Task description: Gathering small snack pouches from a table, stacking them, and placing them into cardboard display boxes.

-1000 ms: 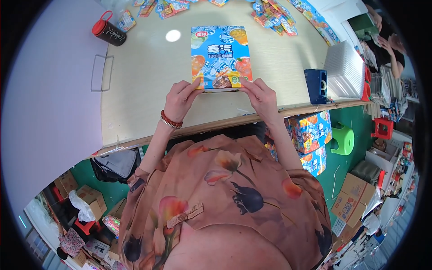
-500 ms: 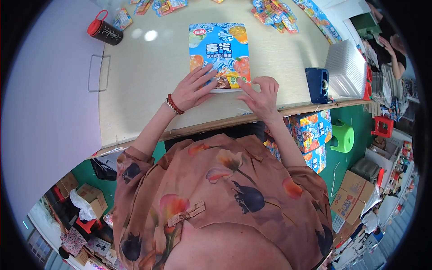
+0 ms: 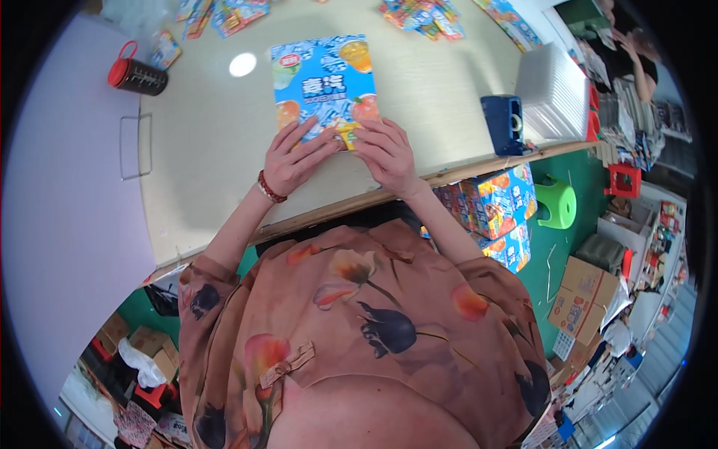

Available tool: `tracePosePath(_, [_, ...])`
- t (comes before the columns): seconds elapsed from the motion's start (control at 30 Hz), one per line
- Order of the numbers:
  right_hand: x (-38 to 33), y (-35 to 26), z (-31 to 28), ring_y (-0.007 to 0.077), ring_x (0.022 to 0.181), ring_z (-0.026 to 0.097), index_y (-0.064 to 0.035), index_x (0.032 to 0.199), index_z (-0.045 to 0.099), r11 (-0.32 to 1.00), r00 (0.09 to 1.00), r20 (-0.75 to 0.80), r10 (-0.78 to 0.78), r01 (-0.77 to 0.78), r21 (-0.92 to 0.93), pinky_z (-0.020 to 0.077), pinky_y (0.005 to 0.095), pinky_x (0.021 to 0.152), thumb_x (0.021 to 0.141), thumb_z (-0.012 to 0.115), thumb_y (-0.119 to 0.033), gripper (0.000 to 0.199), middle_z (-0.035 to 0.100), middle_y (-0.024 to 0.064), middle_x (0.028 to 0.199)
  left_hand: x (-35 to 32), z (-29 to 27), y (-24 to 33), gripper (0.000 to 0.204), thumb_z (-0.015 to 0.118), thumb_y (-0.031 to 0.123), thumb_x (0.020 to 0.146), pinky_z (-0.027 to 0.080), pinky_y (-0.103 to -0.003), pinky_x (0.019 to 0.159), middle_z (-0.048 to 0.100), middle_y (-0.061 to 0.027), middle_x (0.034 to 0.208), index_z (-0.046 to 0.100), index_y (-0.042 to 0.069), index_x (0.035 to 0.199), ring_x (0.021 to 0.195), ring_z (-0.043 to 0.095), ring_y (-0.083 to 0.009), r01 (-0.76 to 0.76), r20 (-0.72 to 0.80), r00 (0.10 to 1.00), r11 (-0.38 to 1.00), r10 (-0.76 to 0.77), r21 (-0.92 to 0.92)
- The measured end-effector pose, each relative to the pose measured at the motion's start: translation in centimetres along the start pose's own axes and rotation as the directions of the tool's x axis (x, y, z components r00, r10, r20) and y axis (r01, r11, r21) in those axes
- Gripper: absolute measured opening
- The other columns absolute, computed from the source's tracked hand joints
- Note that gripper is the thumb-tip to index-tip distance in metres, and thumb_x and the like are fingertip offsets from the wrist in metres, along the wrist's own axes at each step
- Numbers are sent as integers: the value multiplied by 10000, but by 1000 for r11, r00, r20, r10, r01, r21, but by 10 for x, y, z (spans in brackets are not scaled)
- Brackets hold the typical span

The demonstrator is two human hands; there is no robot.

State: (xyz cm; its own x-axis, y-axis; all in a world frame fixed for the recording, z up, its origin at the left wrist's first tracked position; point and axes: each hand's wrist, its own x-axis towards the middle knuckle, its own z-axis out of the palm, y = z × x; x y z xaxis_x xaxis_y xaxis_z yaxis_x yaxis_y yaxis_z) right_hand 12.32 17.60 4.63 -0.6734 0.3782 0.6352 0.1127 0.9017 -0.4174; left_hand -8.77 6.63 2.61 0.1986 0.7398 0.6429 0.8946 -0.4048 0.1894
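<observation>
A blue printed carton (image 3: 323,86) with pictures of fruit and drinks lies on the pale worktable, its printed face up. My left hand (image 3: 294,159) is at its near left corner, fingers bent over the lower part of the face. On the near right corner, my right hand (image 3: 386,156) has its fingers close together over the edge. Between them the two hands grip the near end of the carton and cover most of its lower edge. Both thumbs are largely hidden.
Loose colourful packets (image 3: 426,19) lie at the table's far side. A dark bottle with a red lid (image 3: 138,77) stands far left. To the right are a blue tape dispenser (image 3: 501,126) and stacked clear trays (image 3: 553,90). Filled cartons (image 3: 497,202) and a green stool (image 3: 557,202) sit below.
My right hand has come in from beside the carton onto its near right corner, fingers now over the face. The left fingers have bent more. The whole view has shifted, moving the table leftward.
</observation>
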Motion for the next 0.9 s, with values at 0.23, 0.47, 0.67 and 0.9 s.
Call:
tracePosePath(0.23, [-51,86,-138,295,905,529,-65,934,667,556,537,-669,514,-802,-217,419,355,835,865,616,-134,111,598,118,899,-2,-3,7,427,651,37,769,378,-396,1028,616,22,1234,644,204,1161,1206,533,-252,91,-4,996,996,-91,-20])
tracePosePath(0.47, [-100,167,-239,173,792,613,-59,926,711,266,270,-17,963,-957,-113,415,284,803,835,683,-356,312,680,65,822,2,2,9,398,669,70,787,375,-393,1030,612,28,1241,644,205,1160,1215,524,-241,88,5,996,995,-88,-38])
tracePosePath(0.67, [-70,120,-248,57,762,535,-73,898,697,226,222,-41,974,-947,228,358,218,700,868,668,-310,240,625,-26,785,4,1,12,407,711,61,752,377,-411,1030,618,-13,1232,652,161,1142,1211,523,-269,88,19,996,995,-87,-43])
tracePosePath(0.9, [-145,118,-230,62,592,504,-28,864,641,201,202,-56,978,-830,520,411,195,543,919,607,-206,189,550,-13,653,5,2,19,382,694,85,780,366,-383,1032,610,23,1243,658,205,1142,1228,512,-240,150,4,989,988,-150,-21])
